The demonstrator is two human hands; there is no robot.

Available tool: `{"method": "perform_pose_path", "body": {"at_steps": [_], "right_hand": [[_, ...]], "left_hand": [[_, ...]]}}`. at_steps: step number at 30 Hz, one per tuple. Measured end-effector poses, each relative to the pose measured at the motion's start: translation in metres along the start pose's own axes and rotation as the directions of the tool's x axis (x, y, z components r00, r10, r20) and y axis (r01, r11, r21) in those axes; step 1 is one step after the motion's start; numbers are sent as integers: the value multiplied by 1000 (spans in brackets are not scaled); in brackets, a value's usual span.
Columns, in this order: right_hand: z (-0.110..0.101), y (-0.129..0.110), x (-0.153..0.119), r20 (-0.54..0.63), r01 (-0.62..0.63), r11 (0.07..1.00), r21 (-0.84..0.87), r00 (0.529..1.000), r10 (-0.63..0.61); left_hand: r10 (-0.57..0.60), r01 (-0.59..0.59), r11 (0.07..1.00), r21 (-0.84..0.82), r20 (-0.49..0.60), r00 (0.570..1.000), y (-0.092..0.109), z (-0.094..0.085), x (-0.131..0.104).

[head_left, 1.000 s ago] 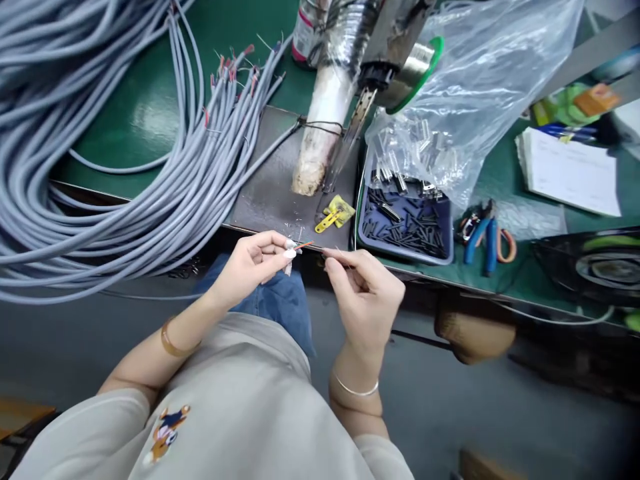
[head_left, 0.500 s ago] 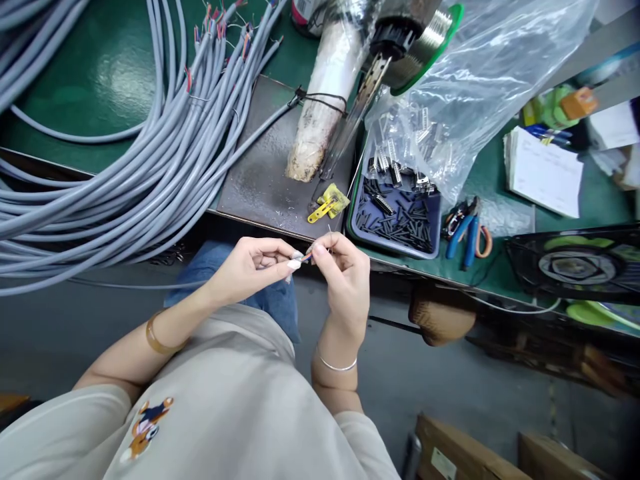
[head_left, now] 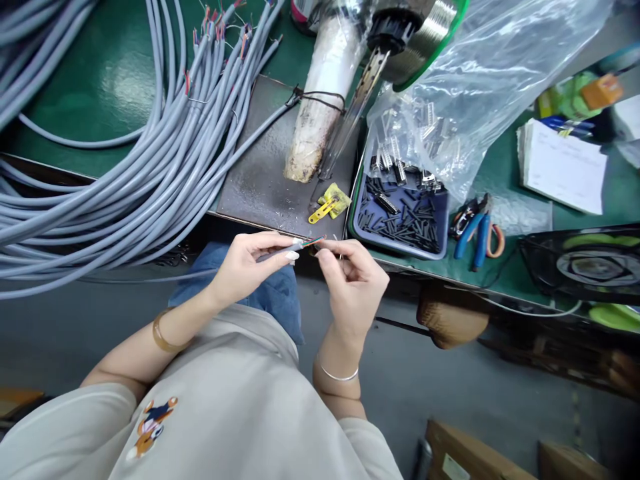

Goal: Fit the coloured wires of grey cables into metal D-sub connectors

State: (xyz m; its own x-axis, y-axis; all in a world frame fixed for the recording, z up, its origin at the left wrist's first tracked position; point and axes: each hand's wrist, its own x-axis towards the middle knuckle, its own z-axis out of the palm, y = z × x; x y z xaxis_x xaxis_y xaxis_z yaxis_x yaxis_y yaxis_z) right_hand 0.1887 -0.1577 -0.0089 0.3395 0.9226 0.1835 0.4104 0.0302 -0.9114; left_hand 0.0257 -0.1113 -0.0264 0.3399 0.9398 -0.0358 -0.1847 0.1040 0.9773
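Note:
My left hand (head_left: 250, 263) pinches a grey cable (head_left: 277, 252) close to its stripped end, between thumb and fingers. Thin coloured wires (head_left: 314, 241), red and green among them, stick out of that end toward the right. At their tips is my right hand (head_left: 353, 270), thumb and index finger closed together. A small dark bit shows at its fingertips, too small to name. Whether the right fingers touch the wires, I cannot tell. Both hands are just off the bench's front edge, over my lap.
Many grey cables (head_left: 165, 160) lie bundled at left. A wrapped white post (head_left: 313, 127) and a soldering iron (head_left: 355, 110) are on a dark plate (head_left: 255, 180). Right of it are a yellow clip (head_left: 323, 210), a blue tray (head_left: 443, 233) of black pieces, pliers (head_left: 480, 237), and a fan (head_left: 590, 263).
My right hand has shifted slightly right, and its fingers no longer cover the wire ends. More of the grey cable and its coloured wires shows. The view has moved a little.

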Motion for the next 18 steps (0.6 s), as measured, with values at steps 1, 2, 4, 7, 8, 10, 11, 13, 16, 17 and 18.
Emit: {"method": "perform_pose_path", "body": {"at_steps": [1, 2, 4, 7, 8, 10, 11, 13, 16, 17, 18], "right_hand": [[1, 0, -1, 13, 6, 1000, -7, 1000, -6], [3, -1, -1, 17, 13, 1000, -12, 1000, -13], [6, 0, -1, 9, 19, 1000, -8, 1000, -19], [8, 2, 1, 27, -2, 1000, 10, 1000, 2], [7, 2, 1, 42, -3, 1000, 2, 999, 3], [4, 1, 3, 85, 43, 996, -80, 996, -36], [2, -1, 3, 122, 93, 983, -155, 990, -75], [-1, -6, 4, 210, 209, 926, -316, 967, -147], [-1, -11, 7, 222, 255, 899, -355, 958, -184], [0, -11, 8, 182, 215, 930, -298, 969, -166], [1, -11, 9, 141, 158, 963, -219, 982, -129]], "left_hand": [[58, -58, 996, 64, -5, 998, -2, 0, 0], [120, -118, 984, 133, -5, 993, -3, 0, -1], [242, -235, 935, 265, 9, 970, -6, -1, -1], [402, -394, 820, 415, 73, 913, -9, -4, 0], [437, -436, 769, 468, 112, 892, -10, -6, 0], [443, -483, 653, 583, 223, 868, -10, -9, 0], [410, -489, 598, 635, 282, 867, -8, -11, 0], [299, -468, 523, 713, 361, 883, -4, -12, -2], [229, -406, 561, 722, 336, 914, 7, -9, -3], [226, -367, 631, 684, 290, 930, 11, -7, -4], [207, -305, 725, 617, 228, 951, 14, -6, -3]]}}
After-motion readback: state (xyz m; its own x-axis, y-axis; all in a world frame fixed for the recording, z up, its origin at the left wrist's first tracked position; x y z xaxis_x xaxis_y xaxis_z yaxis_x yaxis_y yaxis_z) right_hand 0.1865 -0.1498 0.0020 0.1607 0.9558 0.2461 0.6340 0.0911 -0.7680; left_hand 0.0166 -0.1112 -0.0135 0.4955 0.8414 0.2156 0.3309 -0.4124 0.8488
